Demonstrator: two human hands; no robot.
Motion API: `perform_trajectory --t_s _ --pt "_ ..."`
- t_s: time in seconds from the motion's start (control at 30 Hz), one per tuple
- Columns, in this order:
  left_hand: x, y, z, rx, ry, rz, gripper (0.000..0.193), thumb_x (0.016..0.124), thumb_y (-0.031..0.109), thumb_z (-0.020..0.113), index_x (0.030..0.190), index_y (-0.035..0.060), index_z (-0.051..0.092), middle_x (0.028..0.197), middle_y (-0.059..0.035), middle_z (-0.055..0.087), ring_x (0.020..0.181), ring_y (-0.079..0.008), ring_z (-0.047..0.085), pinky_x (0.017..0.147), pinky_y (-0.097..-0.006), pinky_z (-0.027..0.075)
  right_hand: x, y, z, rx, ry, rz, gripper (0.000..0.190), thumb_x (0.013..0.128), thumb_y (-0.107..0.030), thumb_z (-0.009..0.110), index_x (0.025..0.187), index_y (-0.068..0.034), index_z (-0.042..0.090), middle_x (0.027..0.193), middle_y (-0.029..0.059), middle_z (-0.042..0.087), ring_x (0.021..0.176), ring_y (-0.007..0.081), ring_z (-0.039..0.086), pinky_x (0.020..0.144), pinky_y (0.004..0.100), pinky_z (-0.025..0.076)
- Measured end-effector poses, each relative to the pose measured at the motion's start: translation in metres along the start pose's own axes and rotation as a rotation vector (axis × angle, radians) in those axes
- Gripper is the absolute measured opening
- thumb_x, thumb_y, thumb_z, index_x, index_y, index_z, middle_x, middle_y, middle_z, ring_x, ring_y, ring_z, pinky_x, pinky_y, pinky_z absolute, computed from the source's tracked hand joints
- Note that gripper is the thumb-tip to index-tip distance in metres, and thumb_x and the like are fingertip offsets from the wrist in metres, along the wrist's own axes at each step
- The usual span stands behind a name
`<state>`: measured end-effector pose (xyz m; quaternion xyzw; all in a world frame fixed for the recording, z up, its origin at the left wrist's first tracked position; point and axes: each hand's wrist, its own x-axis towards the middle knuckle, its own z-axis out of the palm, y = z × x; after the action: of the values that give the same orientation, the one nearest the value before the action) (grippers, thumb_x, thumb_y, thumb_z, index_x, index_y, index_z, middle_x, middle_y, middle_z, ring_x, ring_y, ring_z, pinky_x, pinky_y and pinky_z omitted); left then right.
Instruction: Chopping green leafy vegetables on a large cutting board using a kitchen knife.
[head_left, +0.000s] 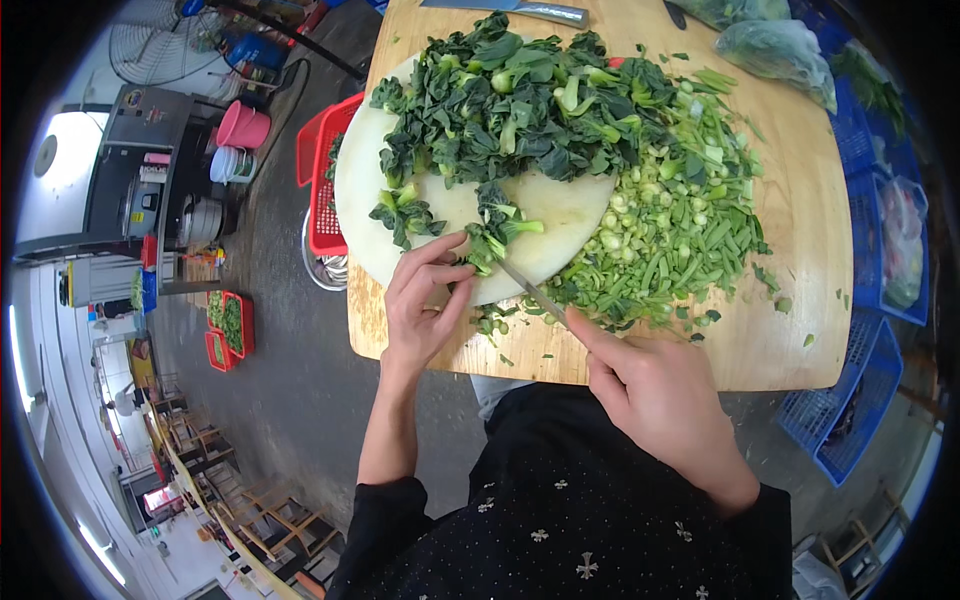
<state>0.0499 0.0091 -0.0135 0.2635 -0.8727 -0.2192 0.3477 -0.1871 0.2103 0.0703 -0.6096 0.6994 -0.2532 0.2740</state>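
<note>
A head of leafy greens (480, 253) lies on the round white cutting board (375, 217), pinched by the fingers of my left hand (429, 292). My right hand (660, 382) grips a knife (536, 292), its index finger along the back; the tip meets the stem end of the greens. Just beyond are another green stem (525, 225) and a small leafy head (405, 214). A large heap of dark leafy greens (510, 112) covers the far side of the board. Cut stem pieces (667, 225) are piled to the right, partly on the wooden table (802, 225).
A cleaver (551, 12) lies at the table's far edge. Bagged greens (780, 60) rest at the far right corner. Blue crates (870, 382) stand along the right side. Red baskets (326, 217) and a metal bowl (307, 255) are left of the board.
</note>
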Motion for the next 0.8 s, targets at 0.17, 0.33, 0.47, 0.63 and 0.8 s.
perform_trajectory --t_s 0.17,0.33,0.47,0.63,0.8 --pt "0.006 0.008 -0.009 -0.118 -0.047 -0.196 0.028 0.084 -0.007 0.084 0.110 0.0026 0.078 0.116 -0.0111 0.075 0.099 -0.0245 0.072 0.086 -0.0351 0.059 0.006 0.010 0.008 0.078 0.064 -0.048 0.042 0.098 -0.014 0.072 0.140 -0.011 0.075 0.065 0.0135 0.067 0.058 0.0333 0.067 0.060 0.0464 0.053" --pt "0.017 0.006 -0.022 -0.014 -0.236 -0.091 0.031 0.083 -0.007 0.083 0.111 0.0069 0.081 0.117 -0.0098 0.069 0.103 -0.0244 0.071 0.086 -0.0361 0.058 0.001 0.019 0.016 0.190 0.072 0.012 0.043 0.097 -0.012 0.072 0.139 -0.012 0.077 0.065 0.0137 0.066 0.059 0.0336 0.066 0.060 0.0467 0.051" --pt "0.023 0.003 -0.023 0.021 -0.158 -0.017 0.029 0.084 -0.006 0.082 0.111 0.0066 0.082 0.115 -0.0093 0.071 0.107 -0.0261 0.071 0.088 -0.0385 0.059 0.001 0.022 0.022 0.212 0.103 -0.015 0.045 0.096 -0.010 0.074 0.140 -0.013 0.076 0.066 0.0133 0.065 0.059 0.0325 0.064 0.060 0.0463 0.051" --pt "0.021 0.003 -0.028 -0.100 -0.251 -0.100 0.026 0.084 -0.005 0.085 0.107 0.0070 0.083 0.123 -0.0094 0.078 0.110 -0.0293 0.075 0.096 -0.0406 0.061 -0.004 0.023 0.025 0.109 0.150 -0.065 0.047 0.095 -0.012 0.075 0.142 -0.014 0.075 0.067 0.0103 0.062 0.059 0.0300 0.063 0.060 0.0444 0.051" --pt "0.009 -0.003 -0.022 -0.099 -0.154 -0.143 0.023 0.086 -0.004 0.085 0.107 0.0062 0.084 0.124 -0.0100 0.078 0.110 -0.0280 0.076 0.096 -0.0394 0.061 -0.007 0.017 0.013 -0.027 0.145 -0.081 0.049 0.095 -0.010 0.075 0.143 -0.017 0.075 0.066 0.0062 0.060 0.056 0.0257 0.062 0.056 0.0407 0.051"
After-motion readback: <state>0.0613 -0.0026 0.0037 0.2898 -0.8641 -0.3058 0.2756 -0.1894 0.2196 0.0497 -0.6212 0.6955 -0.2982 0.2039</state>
